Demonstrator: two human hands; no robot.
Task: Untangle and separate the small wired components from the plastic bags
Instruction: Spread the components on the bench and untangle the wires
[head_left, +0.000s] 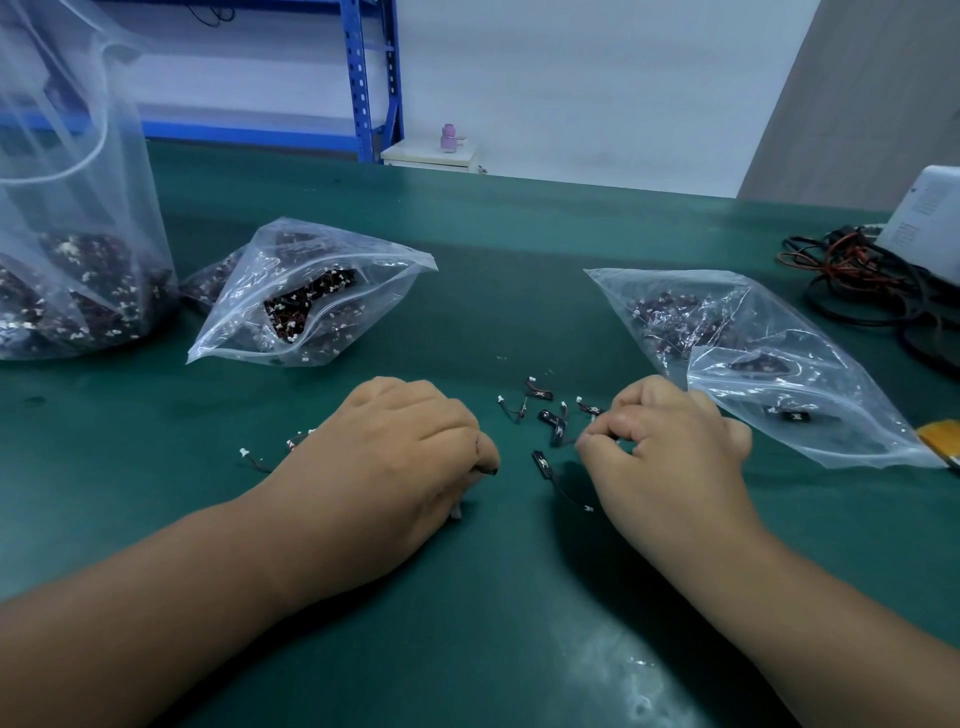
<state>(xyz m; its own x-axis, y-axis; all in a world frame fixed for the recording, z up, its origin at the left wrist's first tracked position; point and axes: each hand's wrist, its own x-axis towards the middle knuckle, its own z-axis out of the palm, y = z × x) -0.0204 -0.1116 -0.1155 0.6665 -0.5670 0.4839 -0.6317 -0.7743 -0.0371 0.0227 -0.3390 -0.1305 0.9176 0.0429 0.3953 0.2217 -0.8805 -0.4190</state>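
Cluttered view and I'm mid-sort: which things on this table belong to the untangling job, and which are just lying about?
Job: loose wired components between left hand and right hand; tall bag; middle bag; far right bag; near right bag.

Lying about: cable coil; white device; pink bottle; blue shelving; orange item at right edge.
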